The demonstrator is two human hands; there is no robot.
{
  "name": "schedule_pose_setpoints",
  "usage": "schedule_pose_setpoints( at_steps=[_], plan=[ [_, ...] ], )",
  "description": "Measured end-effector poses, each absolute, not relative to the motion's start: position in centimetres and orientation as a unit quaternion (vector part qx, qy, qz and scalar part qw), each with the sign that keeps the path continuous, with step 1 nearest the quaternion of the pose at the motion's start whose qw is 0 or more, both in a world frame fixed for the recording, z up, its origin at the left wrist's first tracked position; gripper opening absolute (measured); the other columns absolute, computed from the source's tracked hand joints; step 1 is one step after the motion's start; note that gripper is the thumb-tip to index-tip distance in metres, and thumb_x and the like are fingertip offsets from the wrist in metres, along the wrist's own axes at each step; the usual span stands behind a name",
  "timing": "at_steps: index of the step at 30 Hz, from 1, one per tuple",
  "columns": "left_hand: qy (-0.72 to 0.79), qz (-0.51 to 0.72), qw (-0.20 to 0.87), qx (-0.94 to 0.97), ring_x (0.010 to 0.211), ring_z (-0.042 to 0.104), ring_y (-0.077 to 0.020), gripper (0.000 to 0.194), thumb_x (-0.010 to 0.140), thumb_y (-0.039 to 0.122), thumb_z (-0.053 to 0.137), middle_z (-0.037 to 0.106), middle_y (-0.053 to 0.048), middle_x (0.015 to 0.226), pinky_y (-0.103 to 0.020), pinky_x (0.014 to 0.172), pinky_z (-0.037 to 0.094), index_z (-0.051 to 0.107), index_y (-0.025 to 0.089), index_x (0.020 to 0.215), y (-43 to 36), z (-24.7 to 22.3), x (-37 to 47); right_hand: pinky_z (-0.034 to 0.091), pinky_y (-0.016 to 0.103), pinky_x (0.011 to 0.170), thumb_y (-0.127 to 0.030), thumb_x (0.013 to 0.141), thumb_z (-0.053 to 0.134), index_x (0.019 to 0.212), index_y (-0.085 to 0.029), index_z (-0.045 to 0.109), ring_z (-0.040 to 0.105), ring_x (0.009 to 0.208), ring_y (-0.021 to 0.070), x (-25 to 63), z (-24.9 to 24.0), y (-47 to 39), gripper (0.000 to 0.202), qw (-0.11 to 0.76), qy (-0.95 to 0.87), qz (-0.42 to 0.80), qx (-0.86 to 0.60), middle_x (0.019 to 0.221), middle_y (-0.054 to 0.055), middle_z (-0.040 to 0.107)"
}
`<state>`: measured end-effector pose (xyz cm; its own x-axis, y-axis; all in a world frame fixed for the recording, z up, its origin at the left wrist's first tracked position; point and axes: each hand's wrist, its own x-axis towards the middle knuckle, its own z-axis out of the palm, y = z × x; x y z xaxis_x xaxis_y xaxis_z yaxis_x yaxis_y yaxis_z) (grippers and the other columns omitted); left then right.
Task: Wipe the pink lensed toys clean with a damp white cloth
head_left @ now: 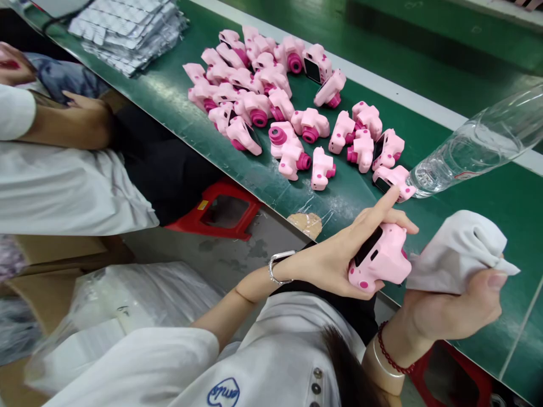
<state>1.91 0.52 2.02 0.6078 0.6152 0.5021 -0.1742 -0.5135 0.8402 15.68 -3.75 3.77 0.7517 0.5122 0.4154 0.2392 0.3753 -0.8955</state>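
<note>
My left hand (328, 260) grips a pink toy camera (389, 255), its dark screen partly covered by my fingers. The index finger points out past the camera's edge. In my right hand (453, 311) is a bunched white cloth (462, 249), just to the right of the held camera and close to its lens side. Beyond my fingertips lies another pink camera (392, 180), against the base of a clear plastic bottle (475, 144). Many more pink cameras (258, 110) with magenta lenses spread over the green table (365, 209).
Flat white packs in clear plastic (127, 31) are stacked at the table's far left. A co-worker's arm and white shirt (63, 186) are at left, beside a red stool (220, 209). A plastic-wrapped bundle (139, 305) and cardboard box (46, 282) sit below.
</note>
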Motion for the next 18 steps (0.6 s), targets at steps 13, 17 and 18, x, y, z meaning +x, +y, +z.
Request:
schedule_pose_setpoints(
  at_steps=[13, 17, 18],
  plan=[
    [0.191, 0.441, 0.497, 0.723, 0.143, 0.048, -0.0295, 0.115, 0.083, 0.028, 0.076, 0.050, -0.008, 0.148, -0.048, 0.125, 0.036, -0.001, 0.038, 0.168, 0.23, 2.30, 2.06, 0.051, 0.036, 0.073, -0.046, 0.093, 0.070, 0.090, -0.024, 0.083, 0.065, 0.078, 0.0199, 15.98, 3.52, -4.21, 0.026, 0.756, -0.319, 0.130, -0.557, 0.085, 0.001, 0.077],
    [0.221, 0.433, 0.508, 0.711, 0.144, 0.047, -0.0298, 0.116, 0.081, 0.025, 0.075, 0.050, -0.008, 0.149, -0.048, 0.126, 0.034, 0.001, 0.037, 0.169, 0.22, 2.50, 2.06, 0.052, 0.037, 0.073, -0.042, 0.092, 0.070, 0.090, -0.021, 0.083, 0.066, 0.079, 0.0211, 16.05, 3.49, -4.13, 0.025, 0.766, -0.302, 0.137, -0.551, 0.084, 0.002, 0.076],
    [0.230, 0.429, 0.514, 0.706, 0.143, 0.047, -0.0299, 0.117, 0.080, 0.025, 0.076, 0.050, -0.008, 0.149, -0.047, 0.125, 0.035, 0.001, 0.037, 0.169, 0.20, 2.57, 2.07, 0.052, 0.037, 0.072, -0.041, 0.091, 0.070, 0.089, -0.021, 0.083, 0.066, 0.078, 0.0208, 16.07, 3.46, -4.10, 0.024, 0.767, -0.300, 0.135, -0.551, 0.083, 0.003, 0.076]
  ],
)
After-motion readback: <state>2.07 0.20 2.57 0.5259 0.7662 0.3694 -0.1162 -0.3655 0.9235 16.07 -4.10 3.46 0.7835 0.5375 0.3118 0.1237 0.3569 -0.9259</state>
